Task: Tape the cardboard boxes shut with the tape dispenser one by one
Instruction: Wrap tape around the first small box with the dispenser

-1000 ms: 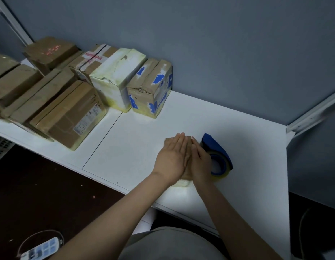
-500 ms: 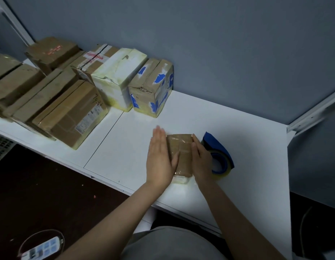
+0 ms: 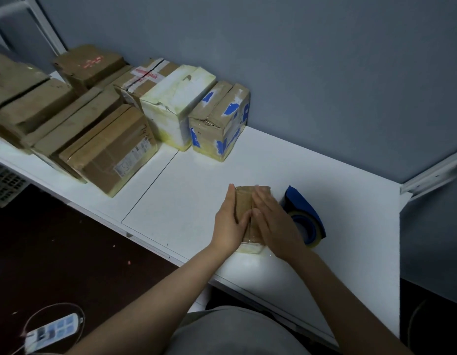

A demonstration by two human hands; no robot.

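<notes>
A small brown cardboard box stands on the white table, shiny tape running over its top. My left hand lies flat against the box's left side, thumb on the top. My right hand rests with straight fingers across the right half of the top and hides that side. Just right of the box, touching neither hand, lies the blue tape dispenser with its roll of clear tape.
Several worn cardboard boxes crowd the table's back left, the nearest a blue-patched box and a white-taped box. A grey wall stands behind. A power strip lies on the dark floor at lower left.
Both hands first covered the box top, then spread to its two sides. Since then the right hand has slid back up over the top; the left stays on the left side.
</notes>
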